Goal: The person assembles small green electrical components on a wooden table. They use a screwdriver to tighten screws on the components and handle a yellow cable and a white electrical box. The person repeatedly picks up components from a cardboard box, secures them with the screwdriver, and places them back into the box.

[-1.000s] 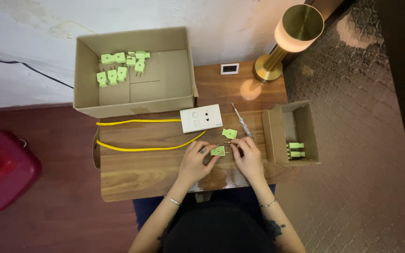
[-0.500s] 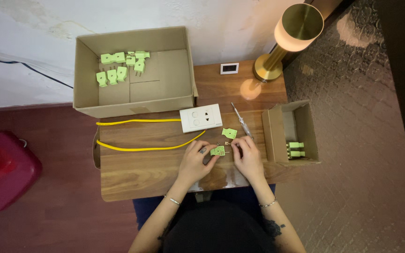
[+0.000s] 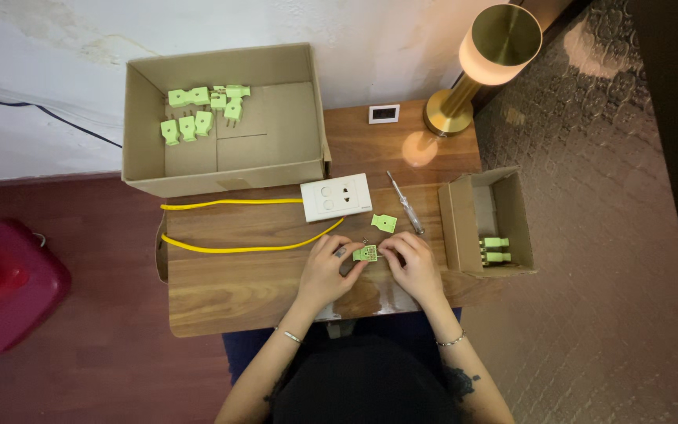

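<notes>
Pinching one green plug (image 3: 366,253) between fingers of both hands, one cover (image 3: 384,224) lying beside.

Pale green plug (image 3: 366,253) between the hands, a matching green cover (image 3: 384,223) beside it — more green plugs (image 3: 198,110) in the tan cardboard box (image 3: 139,118). Yellow cable (image 3: 237,247), white socket plate (image 3: 337,197), brown wood-grain tabletop (image 3: 229,290), brass-gold lamp (image 3: 480,63), red container (image 3: 1,286).

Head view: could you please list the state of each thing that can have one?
Lamp: lit.
Big box: open, green plugs inside.
Small box: open, on its side.
Green plug: cover off, held by left hand and right hand.
Plug cover: loose on table.
</notes>
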